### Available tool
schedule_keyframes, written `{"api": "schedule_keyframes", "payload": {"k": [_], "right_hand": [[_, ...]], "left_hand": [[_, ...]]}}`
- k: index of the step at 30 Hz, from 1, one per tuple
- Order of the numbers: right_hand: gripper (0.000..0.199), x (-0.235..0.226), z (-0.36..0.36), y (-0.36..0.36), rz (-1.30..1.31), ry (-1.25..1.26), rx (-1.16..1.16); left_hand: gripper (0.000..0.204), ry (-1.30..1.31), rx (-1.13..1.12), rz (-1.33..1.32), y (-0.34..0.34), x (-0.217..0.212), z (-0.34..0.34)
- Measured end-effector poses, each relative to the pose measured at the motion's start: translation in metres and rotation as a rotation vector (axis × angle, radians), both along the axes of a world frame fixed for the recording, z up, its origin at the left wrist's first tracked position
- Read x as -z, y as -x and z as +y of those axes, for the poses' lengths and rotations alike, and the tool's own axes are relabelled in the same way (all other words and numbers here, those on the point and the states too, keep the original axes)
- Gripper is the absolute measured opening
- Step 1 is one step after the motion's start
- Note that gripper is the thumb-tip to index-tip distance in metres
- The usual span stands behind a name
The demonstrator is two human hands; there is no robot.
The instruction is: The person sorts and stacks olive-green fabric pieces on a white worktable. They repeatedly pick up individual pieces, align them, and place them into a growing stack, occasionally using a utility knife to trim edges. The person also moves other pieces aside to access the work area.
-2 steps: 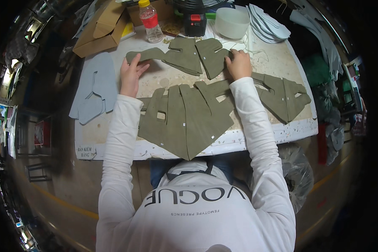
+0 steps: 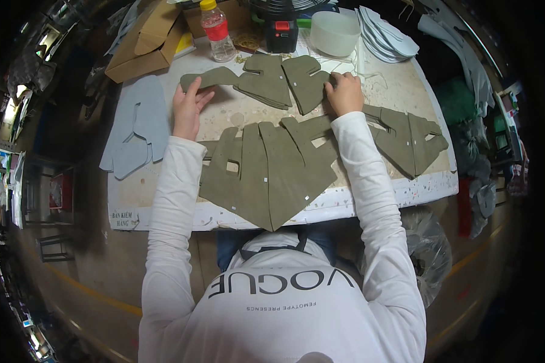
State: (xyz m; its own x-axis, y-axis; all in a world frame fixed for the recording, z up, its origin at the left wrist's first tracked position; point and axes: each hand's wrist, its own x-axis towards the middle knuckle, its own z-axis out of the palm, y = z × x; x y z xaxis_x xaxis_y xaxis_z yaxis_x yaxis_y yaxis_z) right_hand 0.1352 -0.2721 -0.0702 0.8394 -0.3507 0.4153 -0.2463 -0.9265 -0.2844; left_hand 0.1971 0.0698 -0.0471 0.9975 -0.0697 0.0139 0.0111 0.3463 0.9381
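In my left hand [image 2: 189,110], the thumb presses on the left end of an olive-green cut material piece [image 2: 215,77], fingers beneath. That end is raised a little off the table. At the far middle, the two broader halves of olive pieces [image 2: 265,85] lie side by side, layered at their lower edge. My right hand [image 2: 345,92] grips their right end with bent fingers; part of that edge is hidden under it. Nearer to me lies a larger spread of olive panels [image 2: 248,175] with slots, small cut-outs and tiny white tags, its point over the front edge.
More olive panels [image 2: 406,142] lie right of my right forearm. Grey cut pieces [image 2: 140,127] rest at the left, and a grey stack [image 2: 386,36] at the back right. Along the back stand a cardboard box [image 2: 145,51], a bottle [image 2: 217,33], a black fan base [image 2: 281,37] and a white tub [image 2: 335,35].
My left hand and the strip end in it have shifted very slightly left. The right hand and the other panels look the same.
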Motion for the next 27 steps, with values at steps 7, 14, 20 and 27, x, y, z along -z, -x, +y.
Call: {"api": "schedule_keyframes", "payload": {"k": [7,14,20,27], "right_hand": [[0.032,-0.005,-0.009,-0.005,-0.097,-0.104,-0.019],[0.04,0.0,-0.001,-0.012,-0.151,-0.431,-0.209],[0.031,-0.064,0.035,0.028,-0.129,-1.171,-0.561],[0.03,-0.088,0.102,0.102,0.119,-1.518,-0.873]], "left_hand": [[0.029,0.087,-0.06,-0.091,-0.009,0.006,0.004],[0.028,0.206,-0.124,-0.089,-0.008,-0.006,0.011],[0.017,0.24,-0.265,-0.125,0.041,-0.054,0.043],[0.03,0.138,-0.402,-0.124,0.147,-0.057,0.077]]}}
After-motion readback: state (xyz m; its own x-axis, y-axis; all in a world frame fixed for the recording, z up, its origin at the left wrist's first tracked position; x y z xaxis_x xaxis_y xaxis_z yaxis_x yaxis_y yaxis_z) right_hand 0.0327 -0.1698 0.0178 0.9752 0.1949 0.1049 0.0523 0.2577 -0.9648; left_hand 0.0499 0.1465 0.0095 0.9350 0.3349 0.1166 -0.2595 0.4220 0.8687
